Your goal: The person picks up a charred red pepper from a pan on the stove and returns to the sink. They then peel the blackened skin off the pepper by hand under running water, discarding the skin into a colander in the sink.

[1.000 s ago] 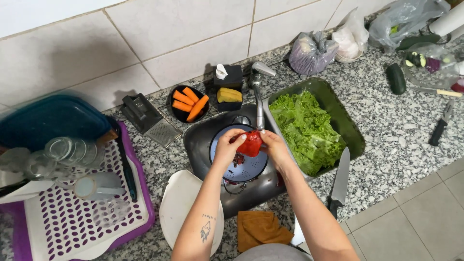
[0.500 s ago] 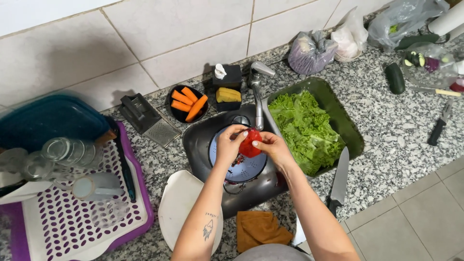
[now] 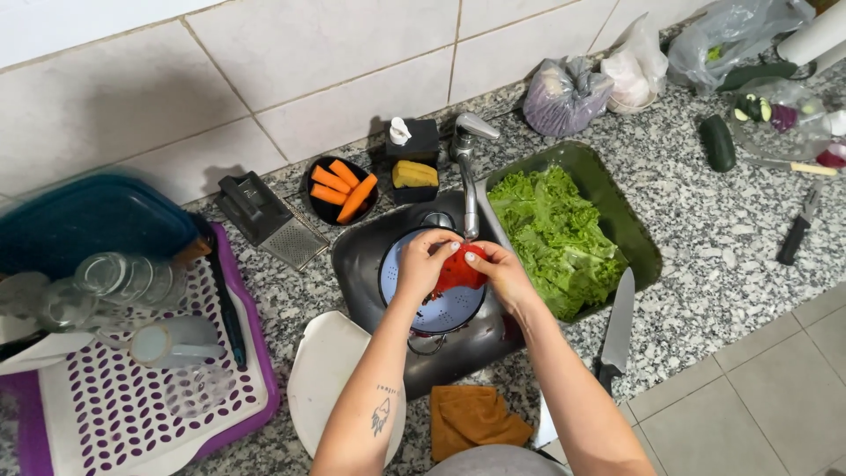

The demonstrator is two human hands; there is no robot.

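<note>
Over the sink [image 3: 366,264], under the tap spout [image 3: 470,198], both hands meet around a red vegetable [image 3: 459,269]. Left hand [image 3: 426,260] curls over its left side, fingers closed on it; right hand [image 3: 502,273] cups the right side, thumb on top. Both grips narrow, holding the red piece between them. Much of it is covered by fingers, so its full shape and kind are hard to make out; water flow cannot be told either.

Directly below the hands: a round blue-rimmed colander [image 3: 441,308] sitting in the sink basin, its middle hidden by hands and vegetable. Red piece is held above it, not resting in it.

Just right of the sink: a dark green tray [image 3: 630,229] filled with lettuce leaves [image 3: 551,229]. A large knife [image 3: 617,322] lies on the granite surface [image 3: 705,256] near the tray's front corner, handle partly hidden by the right forearm.

Behind the sink: a black bowl of carrot pieces [image 3: 339,187], a yellow sponge [image 3: 413,174] in a black holder, a grater [image 3: 264,216] lying flat.

Left: purple-and-white drying rack [image 3: 132,388] with clear glasses, blurred; a blue tub [image 3: 84,225] cut off by the frame edge. White board [image 3: 322,388] and orange cloth [image 3: 476,419] at the front edge, partly hidden by the arms. Far right: bagged items and a dark cucumber [image 3: 716,143].
</note>
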